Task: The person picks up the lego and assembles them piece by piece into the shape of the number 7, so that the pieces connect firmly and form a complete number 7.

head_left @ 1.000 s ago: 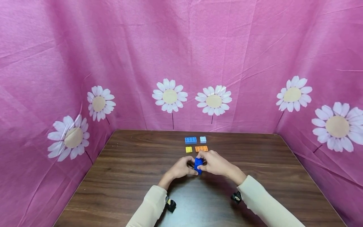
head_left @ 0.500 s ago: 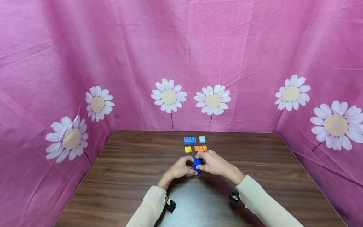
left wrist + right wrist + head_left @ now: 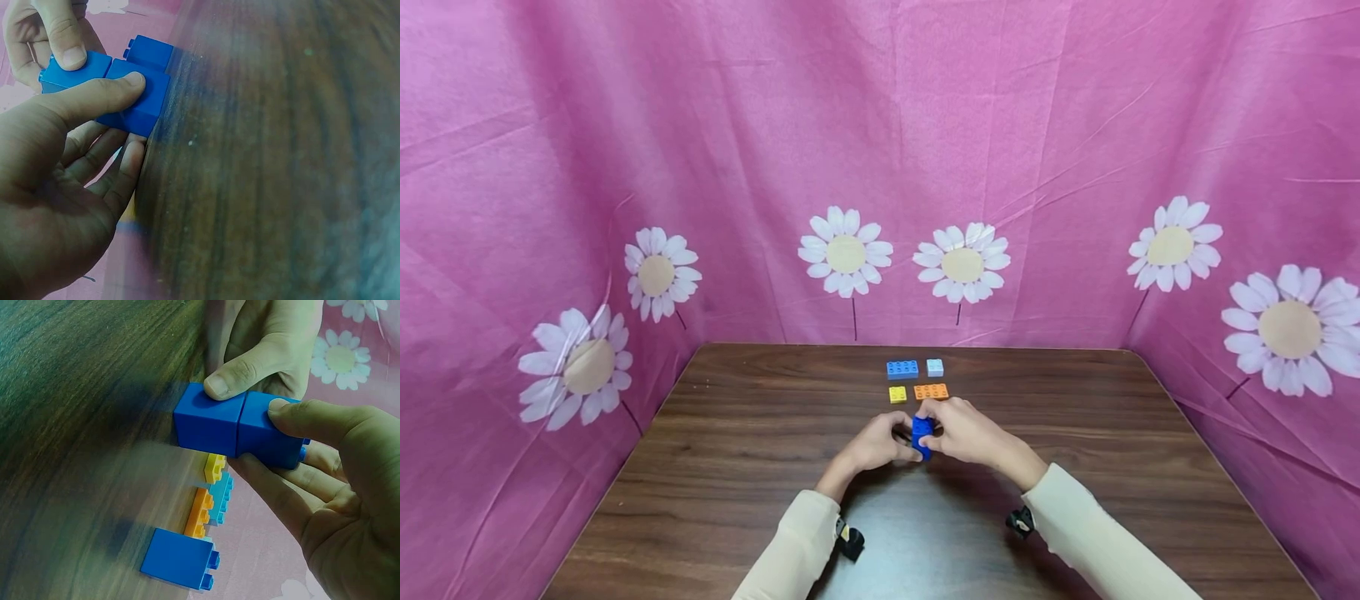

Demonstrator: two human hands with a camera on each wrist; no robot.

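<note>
Two blue toy building bricks, stacked stud to base, are held between both hands low over the table. My left hand [image 3: 876, 442] pinches the lower brick [image 3: 142, 103], thumb on its face and fingers behind. The upper brick [image 3: 265, 434], its studs showing at the end, is pinched by my right hand [image 3: 972, 431] between thumb and fingers. A narrow seam runs between the two bricks. Close beside them on the table stands another blue brick [image 3: 178, 557], which the right hand hides in the head view.
Beyond the hands, on the brown wooden table [image 3: 760, 467], lie a yellow brick [image 3: 898, 395], an orange brick [image 3: 931, 392], a lighter blue brick [image 3: 902, 369] and a pale blue brick [image 3: 935, 367]. A pink curtain [image 3: 910, 150] with daisies surrounds the table's back and sides.
</note>
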